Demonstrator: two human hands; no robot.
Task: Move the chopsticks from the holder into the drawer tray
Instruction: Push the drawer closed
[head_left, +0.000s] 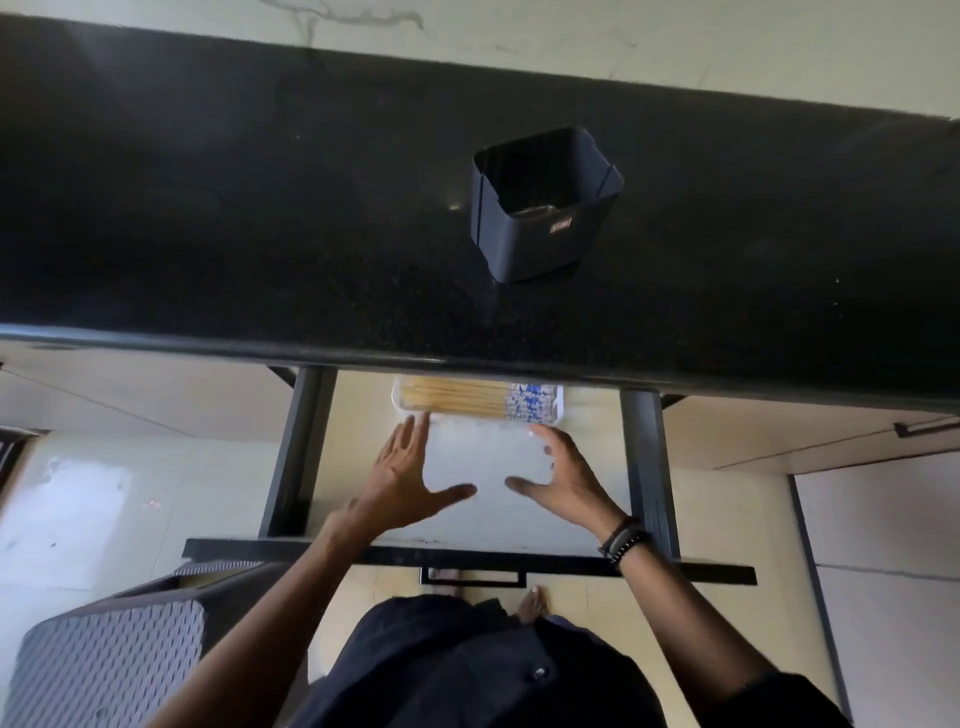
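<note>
A bundle of wooden chopsticks with blue-and-white patterned ends lies flat in a clear tray at the back of the pulled-out drawer. The black square holder stands on the dark counter above and looks empty of chopsticks. My left hand hovers just in front of the tray's left end, fingers spread, holding nothing. My right hand is near the tray's right end, fingers apart and curled slightly, also holding nothing. The tray's rear edge is hidden under the counter lip.
The black counter overhangs the drawer's back. A black handle sits on the drawer front. A grey mesh chair stands at the lower left. Cabinet fronts flank the drawer on both sides.
</note>
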